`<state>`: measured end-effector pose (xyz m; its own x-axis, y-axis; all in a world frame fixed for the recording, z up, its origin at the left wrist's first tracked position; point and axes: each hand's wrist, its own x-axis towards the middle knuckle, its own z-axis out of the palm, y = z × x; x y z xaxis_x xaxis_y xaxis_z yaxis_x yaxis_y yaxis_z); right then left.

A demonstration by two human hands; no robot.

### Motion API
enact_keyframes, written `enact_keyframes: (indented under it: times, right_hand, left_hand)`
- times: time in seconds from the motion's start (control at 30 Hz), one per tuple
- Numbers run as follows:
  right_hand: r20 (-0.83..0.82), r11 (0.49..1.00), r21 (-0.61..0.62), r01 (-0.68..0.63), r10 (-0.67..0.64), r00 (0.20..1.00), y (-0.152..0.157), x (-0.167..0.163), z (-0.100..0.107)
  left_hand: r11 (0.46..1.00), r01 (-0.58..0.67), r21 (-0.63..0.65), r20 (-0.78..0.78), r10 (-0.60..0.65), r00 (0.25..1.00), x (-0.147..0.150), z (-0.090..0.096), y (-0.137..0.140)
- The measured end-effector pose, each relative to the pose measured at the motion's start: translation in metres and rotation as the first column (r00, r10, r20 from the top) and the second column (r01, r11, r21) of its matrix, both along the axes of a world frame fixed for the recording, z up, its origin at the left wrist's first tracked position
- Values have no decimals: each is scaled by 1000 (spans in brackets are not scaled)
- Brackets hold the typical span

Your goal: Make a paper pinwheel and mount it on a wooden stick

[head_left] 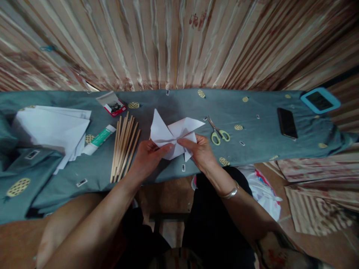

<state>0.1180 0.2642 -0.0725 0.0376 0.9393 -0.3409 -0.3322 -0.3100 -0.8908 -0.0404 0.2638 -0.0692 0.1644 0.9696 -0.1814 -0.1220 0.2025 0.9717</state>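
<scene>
A white paper pinwheel with pointed, folded blades is held up over the near edge of the cloth-covered table. My left hand grips its left side, the thumb lying across the lower paper. On the right side, my right hand pinches the pinwheel, its thumb tip pressed close to the centre. Fingers under the paper are partly hidden. Just left of my left hand lies a bundle of thin wooden sticks. Scissors with green handles rest to the right of the paper, blades pointing away.
A glue tube lies beside a stack of white paper sheets on the left. Behind the sticks stands an opened small red box. Far right are a dark phone and a blue-framed device. Curtains hang behind the table.
</scene>
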Motion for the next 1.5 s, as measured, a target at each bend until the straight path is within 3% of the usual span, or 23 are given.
enact_keyframes:
  times: [0.33, 0.67, 0.93, 1.07, 1.2, 1.37, 1.5]
  right_hand:
    - [87, 998, 64, -6, 1, 996, -1, -4, -2]
    - [136, 995, 79, -68, 57, 989, -2, -2, -2]
    - [363, 942, 327, -82, -45, 931, -2, -5, -6]
    - [436, 928, 354, -115, -55, 898, -3, -5, -6]
    - [394, 945, 310, -108, -25, 919, -3, -4, -4]
    - [236, 974, 204, -97, 47, 971, -2, 8, -1]
    - [201, 975, 223, -17, -29, 979, 4, 21, -4]
  left_hand:
    - [986, -151, 76, -45, 155, 987, 8, -13, 2]
    - [977, -202, 62, -115, 208, 971, 7, -13, 1]
    - [955, -260, 142, -117, 277, 954, 9, -17, 4]
    - [954, -273, 126, -101, 286, 953, 9, -19, 4]
    - [949, -299, 101, 38, 297, 954, 11, -16, 4]
    - [948, -319, -21, 193, 317, 929, 14, -10, 4]
    - [931, -352, -94, 211, 365, 907, 11, -6, 6]
